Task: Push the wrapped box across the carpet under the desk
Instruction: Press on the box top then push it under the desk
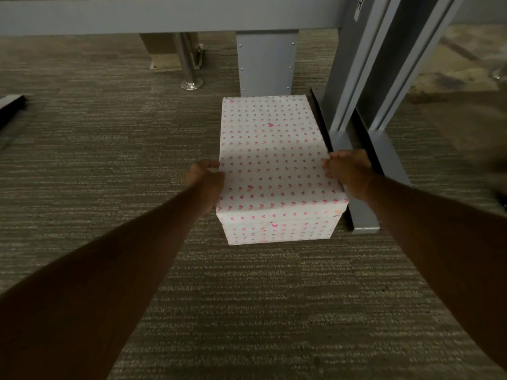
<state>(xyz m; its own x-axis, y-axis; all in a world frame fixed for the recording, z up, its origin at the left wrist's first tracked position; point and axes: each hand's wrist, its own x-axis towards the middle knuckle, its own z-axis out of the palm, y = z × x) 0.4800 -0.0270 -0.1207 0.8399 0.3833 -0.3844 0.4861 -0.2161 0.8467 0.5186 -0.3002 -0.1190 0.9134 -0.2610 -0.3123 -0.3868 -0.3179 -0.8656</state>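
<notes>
Head view: box [274,160] on carpet [109,160] beside desk leg [354,111]; left hand [204,182], right hand [349,171] clasp its sides, fingers curled.

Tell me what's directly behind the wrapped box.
A grey desk leg panel stands just behind the box. Its base and any gap are hidden by the box.

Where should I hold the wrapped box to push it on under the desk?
Hold the box by its two long sides near your end, left hand and right hand opposite. It lies lengthwise, close beside the desk leg, so come from behind.
</notes>
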